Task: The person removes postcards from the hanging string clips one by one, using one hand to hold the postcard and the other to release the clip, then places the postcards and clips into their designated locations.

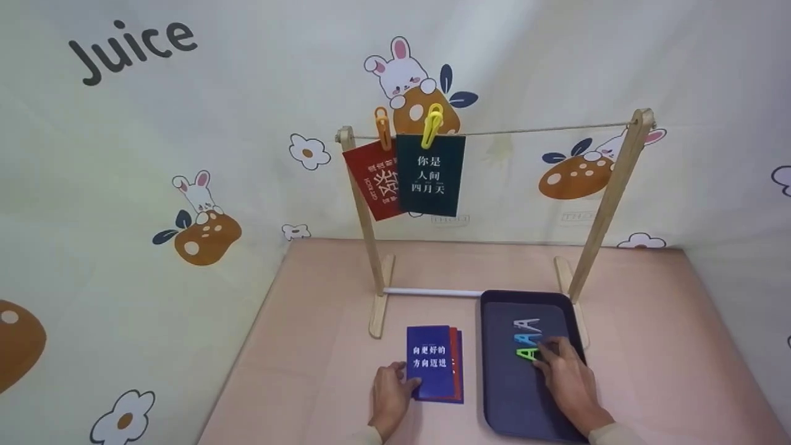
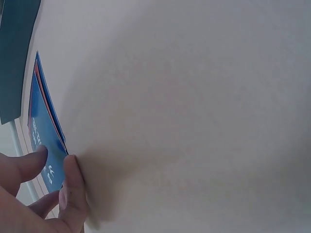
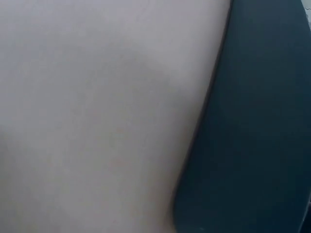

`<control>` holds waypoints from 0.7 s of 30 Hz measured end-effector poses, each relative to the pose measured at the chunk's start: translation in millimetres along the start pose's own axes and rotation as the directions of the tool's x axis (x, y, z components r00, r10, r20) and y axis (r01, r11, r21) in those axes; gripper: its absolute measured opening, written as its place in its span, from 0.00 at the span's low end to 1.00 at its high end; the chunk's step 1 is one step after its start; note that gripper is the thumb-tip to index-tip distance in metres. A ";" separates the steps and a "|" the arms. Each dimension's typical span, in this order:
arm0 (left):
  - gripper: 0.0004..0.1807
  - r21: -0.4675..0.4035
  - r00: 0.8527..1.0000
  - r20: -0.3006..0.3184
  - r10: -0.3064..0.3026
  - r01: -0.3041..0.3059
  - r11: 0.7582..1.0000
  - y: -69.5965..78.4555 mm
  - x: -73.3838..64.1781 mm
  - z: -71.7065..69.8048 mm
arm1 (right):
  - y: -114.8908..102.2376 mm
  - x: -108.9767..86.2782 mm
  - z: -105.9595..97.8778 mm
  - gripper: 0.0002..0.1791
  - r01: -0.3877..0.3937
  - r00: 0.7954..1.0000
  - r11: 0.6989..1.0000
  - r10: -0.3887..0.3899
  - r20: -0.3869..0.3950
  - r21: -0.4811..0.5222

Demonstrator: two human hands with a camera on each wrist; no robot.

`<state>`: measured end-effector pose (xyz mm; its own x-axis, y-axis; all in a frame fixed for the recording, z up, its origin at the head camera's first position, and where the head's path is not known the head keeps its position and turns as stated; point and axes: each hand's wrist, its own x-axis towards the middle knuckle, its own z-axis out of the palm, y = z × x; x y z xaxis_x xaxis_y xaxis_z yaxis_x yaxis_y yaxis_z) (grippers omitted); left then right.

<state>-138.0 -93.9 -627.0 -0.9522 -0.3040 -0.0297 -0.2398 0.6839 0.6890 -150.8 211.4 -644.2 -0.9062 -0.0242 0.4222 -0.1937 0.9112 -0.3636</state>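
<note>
The left hand (image 1: 390,395) pinches the near-left corner of a small stack of printed rectangular cards, dark blue on top with red and blue edges beneath (image 1: 431,364), thumb on the top face. The right hand (image 1: 571,380) pinches the bright green A-shaped plastic clip (image 1: 526,354) at its right end. The hands are well apart; the right wrist view shows no hand.

To work this grip well, thumb and finger should meet squarely on the clip's handle ends, so that a squeeze does not twist it, and lift it without dragging the light blue plastic clip (image 1: 527,339) just beyond. The left thumb would do best to slide only the top card, since a firm pinch could bring the red one along.

The dark navy rectangular tray with rounded corners (image 1: 503,395) lies on the pink-covered desk (image 1: 327,371), right of the stack. It holds the green clip, the light blue clip and a pale grey plastic clip (image 1: 526,324), lined up nearer its far edge than its near one. The grey clip, nearest that edge, is untouched; the stack lies on the desk beside the tray's left edge.
</note>
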 end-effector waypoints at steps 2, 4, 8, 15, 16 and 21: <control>0.21 -0.004 1.000 0.007 -0.018 0.018 1.000 0.3 0.5 -0.3 | 0.9 -0.5 0.2 0.19 -0.007 1.000 1.000 0.007 0.006 0.001; 0.21 -0.007 0.999 0.027 -0.038 0.038 0.999 0.2 0.8 -0.7 | 1.8 -1.0 0.5 0.19 -0.015 1.000 1.000 0.015 0.017 -0.002; 0.20 -0.016 0.998 0.054 -0.044 0.045 0.999 -2.2 0.9 -2.2 | 2.7 -0.9 0.5 0.18 -0.025 0.999 1.000 0.025 0.033 -0.006; 0.17 -0.072 0.999 0.046 -0.017 0.020 0.997 -6.2 1.3 -4.0 | 1.1 -0.3 -2.1 0.20 -0.026 0.999 1.000 0.026 0.043 -0.012; 0.17 -0.073 0.999 0.046 -0.018 0.022 0.997 -6.5 1.2 -3.9 | 0.7 -0.7 -2.3 0.20 -0.026 0.999 1.000 0.026 0.043 -0.012; 0.17 -0.088 1.000 0.023 -0.008 0.010 0.996 -7.9 -0.5 -4.2 | -1.0 -4.4 -2.1 0.21 -0.003 1.000 1.000 0.003 0.008 -0.014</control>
<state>-134.8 -102.0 -629.4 -0.9542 -0.2946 -0.0516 -0.2318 0.6194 0.7501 -145.8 211.5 -644.0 -0.9097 -0.0245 0.4146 -0.1857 0.9169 -0.3534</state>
